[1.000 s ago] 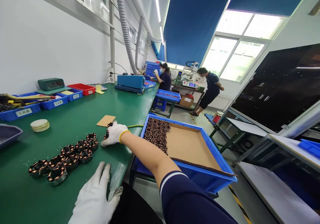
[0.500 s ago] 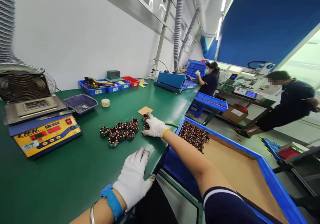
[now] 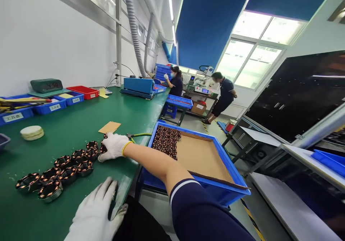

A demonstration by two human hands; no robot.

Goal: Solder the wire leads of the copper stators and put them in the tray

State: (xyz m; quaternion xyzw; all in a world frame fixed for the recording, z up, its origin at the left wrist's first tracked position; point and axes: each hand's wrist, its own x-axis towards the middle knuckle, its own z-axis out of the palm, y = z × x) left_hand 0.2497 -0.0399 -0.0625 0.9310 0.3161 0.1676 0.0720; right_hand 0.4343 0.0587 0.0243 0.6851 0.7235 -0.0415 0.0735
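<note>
My right hand, in a white knit glove with a yellow cuff, is closed around copper-wound motor stators at the right end of a group. The glove hides most of them. Leftward on the green bench stand several more stators in uneven rows, close together. My left hand, gloved in white, rests near the bench's front edge with thumb and fingers apart and nothing in it. Just beyond my right hand lies a piece of brown cardboard. Green-handled pliers lie beside it.
Right of the bench, a blue tray lined with cardboard holds many stators at its left end. Tool bins, a clock, a round pale pad and a blue machine stand on the bench. Two people are farther back.
The view has swung right, so the bench things appear farther left. The stators under my right hand now sit closer to the group. My left hand stays open by the bench edge.
</note>
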